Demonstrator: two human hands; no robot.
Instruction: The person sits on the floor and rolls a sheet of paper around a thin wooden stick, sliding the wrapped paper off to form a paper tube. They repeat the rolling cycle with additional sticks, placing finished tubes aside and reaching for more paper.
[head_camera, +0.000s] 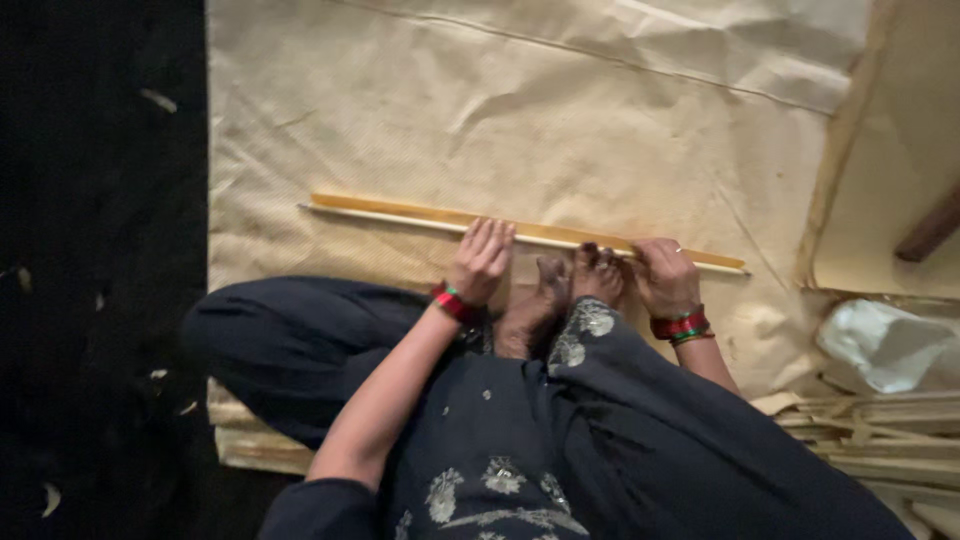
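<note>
Head view: you are pressing your left hand (481, 256) flat, fingers open, on the long bamboo strips (420, 213) lying across the tan sheet (560, 110), while your right hand (663, 275) is curling closed over them. Uneven pressure could let the strips slide apart.

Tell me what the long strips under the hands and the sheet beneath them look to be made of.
The long strips look like split bamboo or cane: pale yellow, thin, straight, matte. The left hand and right hand press on them. The sheet looks like woven plastic sacking or coarse paper: tan, creased, finely textured; which one is unclear.
</note>
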